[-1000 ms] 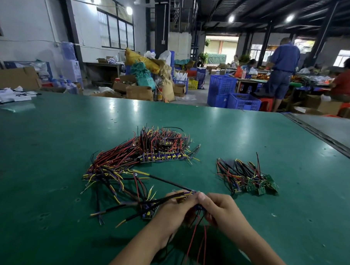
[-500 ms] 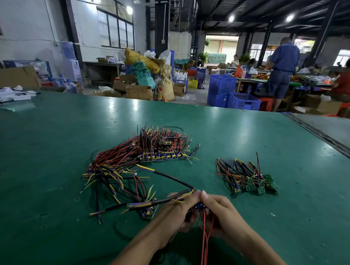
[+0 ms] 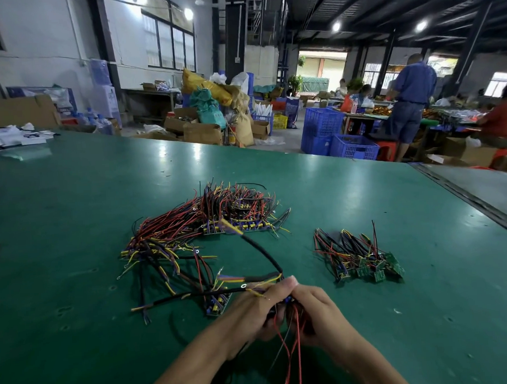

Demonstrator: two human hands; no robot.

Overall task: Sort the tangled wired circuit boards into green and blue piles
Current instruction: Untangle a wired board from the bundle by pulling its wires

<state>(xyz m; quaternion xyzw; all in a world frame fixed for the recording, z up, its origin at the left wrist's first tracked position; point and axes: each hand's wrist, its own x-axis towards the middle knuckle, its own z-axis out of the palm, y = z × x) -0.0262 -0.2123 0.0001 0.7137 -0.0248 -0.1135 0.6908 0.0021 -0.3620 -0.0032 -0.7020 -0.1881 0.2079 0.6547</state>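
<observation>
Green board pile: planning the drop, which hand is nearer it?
Right. The right hand is left of the green board pile, toward the person; the left hand farther left. Both pinch one wired board.

The person's left hand (image 3: 257, 310) and right hand (image 3: 318, 316) are bare. Both forearms, left (image 3: 201, 356) and right (image 3: 367, 358), are slim and uncovered from the wrist down to the bottom edge of the view. One nail (image 3: 293, 281) on the left hand shows plainly, unpainted, rounded, reaching just past the fingertip.
</observation>
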